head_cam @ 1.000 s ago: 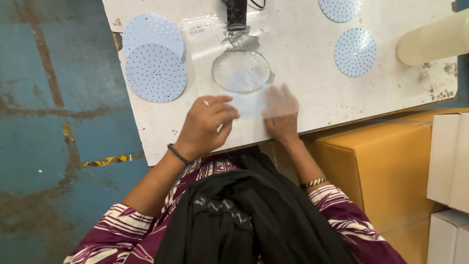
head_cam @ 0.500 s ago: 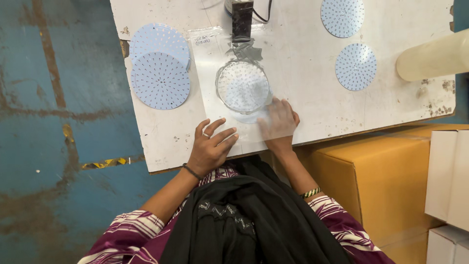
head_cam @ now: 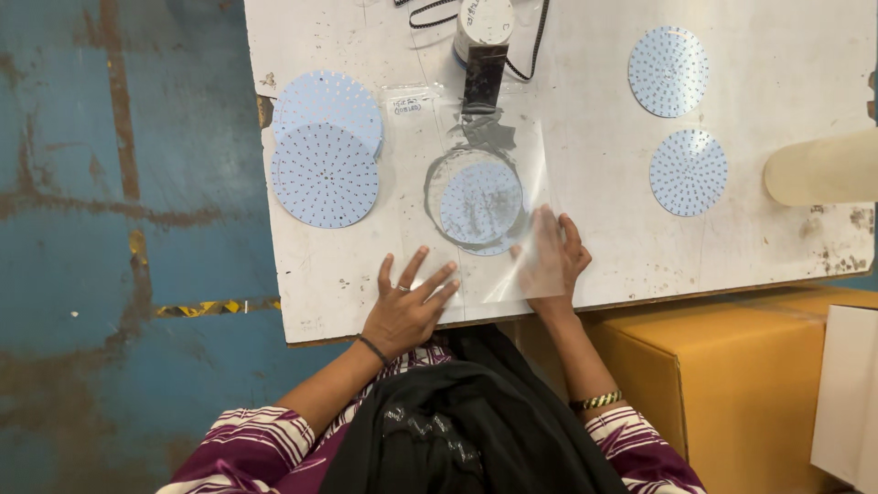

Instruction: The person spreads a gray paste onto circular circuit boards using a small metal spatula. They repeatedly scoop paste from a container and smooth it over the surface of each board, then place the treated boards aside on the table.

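One round perforated disc (head_cam: 481, 203) lies inside a clear plastic bag (head_cam: 476, 183) near the front edge of a white table (head_cam: 777, 247). Both hands rest flat on the bag, fingers spread: left hand (head_cam: 407, 311) at its near corner, right hand (head_cam: 553, 256) beside the disc. Two stacked discs (head_cam: 326, 151) sit left.

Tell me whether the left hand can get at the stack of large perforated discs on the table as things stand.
Probably yes. The left hand lies flat on the clear plastic bag, and only bare white table separates it from the stack of large perforated discs up and to its left; nothing stands between.
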